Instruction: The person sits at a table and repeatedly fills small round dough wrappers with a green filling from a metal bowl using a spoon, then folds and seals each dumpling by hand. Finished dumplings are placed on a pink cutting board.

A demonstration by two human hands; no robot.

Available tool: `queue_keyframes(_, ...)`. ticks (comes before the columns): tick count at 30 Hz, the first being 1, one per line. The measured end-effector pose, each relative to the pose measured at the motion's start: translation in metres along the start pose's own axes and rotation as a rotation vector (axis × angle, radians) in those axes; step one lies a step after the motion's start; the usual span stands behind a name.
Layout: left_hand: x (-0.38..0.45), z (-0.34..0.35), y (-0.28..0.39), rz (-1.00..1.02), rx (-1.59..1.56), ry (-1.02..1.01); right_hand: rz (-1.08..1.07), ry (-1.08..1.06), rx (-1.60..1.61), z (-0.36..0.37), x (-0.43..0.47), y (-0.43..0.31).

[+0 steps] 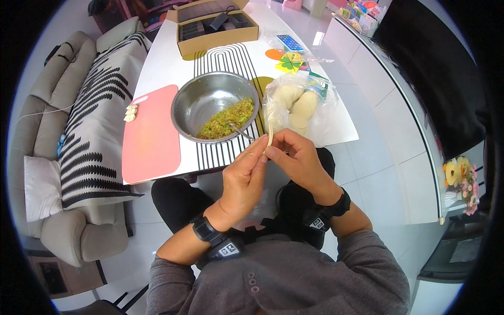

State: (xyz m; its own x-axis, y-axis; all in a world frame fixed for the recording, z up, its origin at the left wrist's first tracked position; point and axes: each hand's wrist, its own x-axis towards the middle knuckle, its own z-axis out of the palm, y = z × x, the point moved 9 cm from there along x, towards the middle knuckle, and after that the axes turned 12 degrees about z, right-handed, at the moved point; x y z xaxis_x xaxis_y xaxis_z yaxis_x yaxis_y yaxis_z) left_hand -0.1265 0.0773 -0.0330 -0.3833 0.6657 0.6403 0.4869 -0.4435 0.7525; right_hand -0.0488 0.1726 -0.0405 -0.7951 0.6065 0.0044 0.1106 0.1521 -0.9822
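My left hand [246,167] and my right hand [293,151] meet at the table's near edge, their fingertips pinching one thin dough wrapper [270,136] seen nearly edge-on. Whether it holds any filling cannot be seen. Just beyond my left hand is a stainless steel bowl [193,98] with a greenish-brown minced filling [228,120] heaped at its near right. A metal spoon handle [241,132] sticks out of the filling toward my left hand. Past my right hand, a clear plastic bag [325,118] holds stacks of round dough wrappers [303,106].
On the left lies a pink cutting board [151,145] with several small folded dumplings [130,113] at its far left edge. An open cardboard box [218,41] of black devices stands at the back. A smartphone [290,43] lies at the far right. A sofa [71,90] flanks the table.
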Motion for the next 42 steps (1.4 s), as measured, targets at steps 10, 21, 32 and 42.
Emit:
queue_keyframes(10, -0.013, -0.014, -0.029, -0.386, -0.503, 0.158, -0.175, 0.08, -0.182, 0.015, -0.007, -0.021)
queue_keyframes(21, -0.015, -0.023, -0.035, -0.44, -0.519, 0.208, -0.231, 0.142, -0.163, 0.024, -0.004, -0.023)
queue_keyframes(32, -0.011, -0.026, -0.041, -0.393, -0.509, 0.313, 0.018, 0.216, 0.161, -0.001, 0.001, 0.017)
queue_keyframes(42, -0.001, -0.05, -0.06, -0.517, -0.888, 0.393, 0.187, 0.36, 0.54, -0.129, 0.041, 0.087)
